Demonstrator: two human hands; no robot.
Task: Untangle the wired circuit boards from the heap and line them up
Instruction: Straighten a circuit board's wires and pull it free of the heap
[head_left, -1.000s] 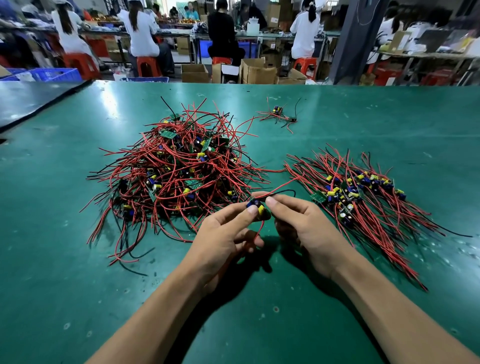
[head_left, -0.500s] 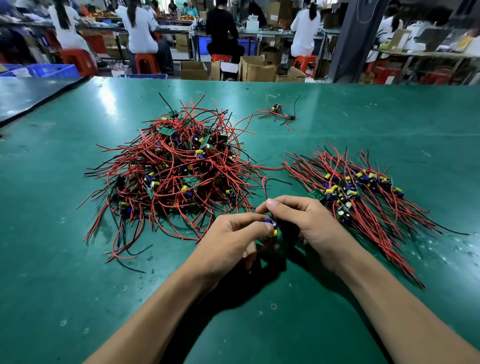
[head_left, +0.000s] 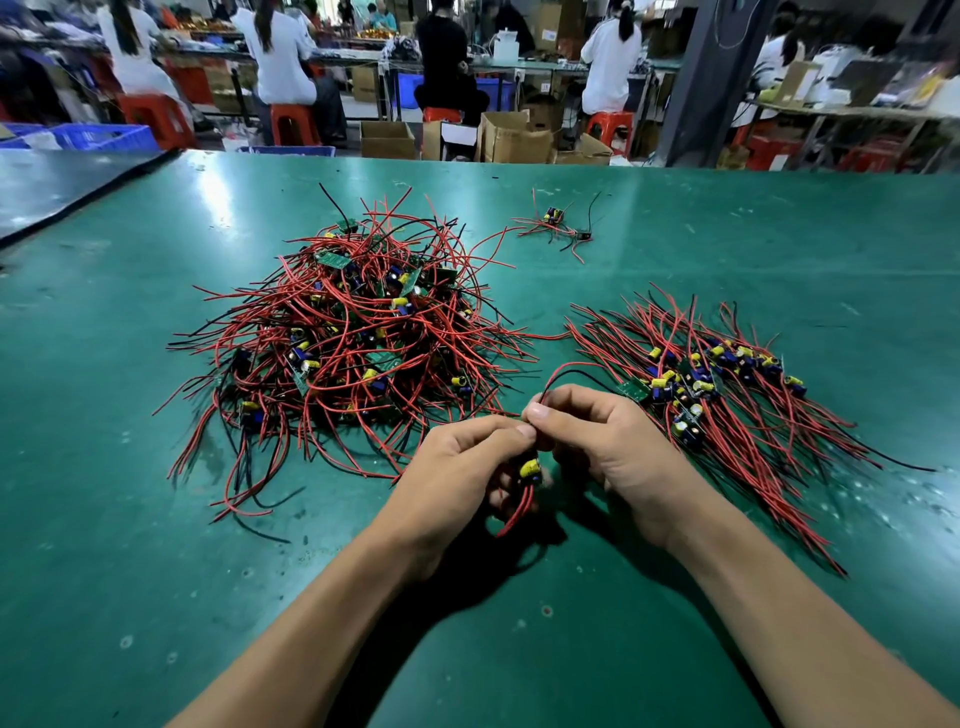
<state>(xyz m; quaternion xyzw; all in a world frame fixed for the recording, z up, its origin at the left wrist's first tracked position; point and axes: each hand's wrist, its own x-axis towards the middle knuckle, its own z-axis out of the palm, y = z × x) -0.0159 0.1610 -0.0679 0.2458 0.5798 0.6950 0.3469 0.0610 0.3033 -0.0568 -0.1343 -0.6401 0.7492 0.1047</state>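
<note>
Both hands are drawing one wired circuit board (head_left: 531, 470) nearer the body than a second ago, clear of the heap's edge, and it is now hanging lower between them. At the left, the heap (head_left: 353, 343) is lying on the green table (head_left: 156, 571), a tangle of red and black leads with small green boards and yellow and blue capacitors poking out. Just beside its near edge, the left hand (head_left: 457, 467) is pinching the board's upper leads between thumb and forefinger, the other fingers curling beneath. The board is looking light and rigid, its leads springy and prone to snagging; gripping the board's edge rather than tugging the wire is probably kinder to the solder joints. It is showing a yellow capacitor, red leads trailing downward and a red-and-black loop arching above. The right hand (head_left: 608, 447) is pinching the same leads, its thumb tip touching the left forefinger. Further right, the lined-up row (head_left: 727, 384) is lying with its leads fanned roughly parallel.
</note>
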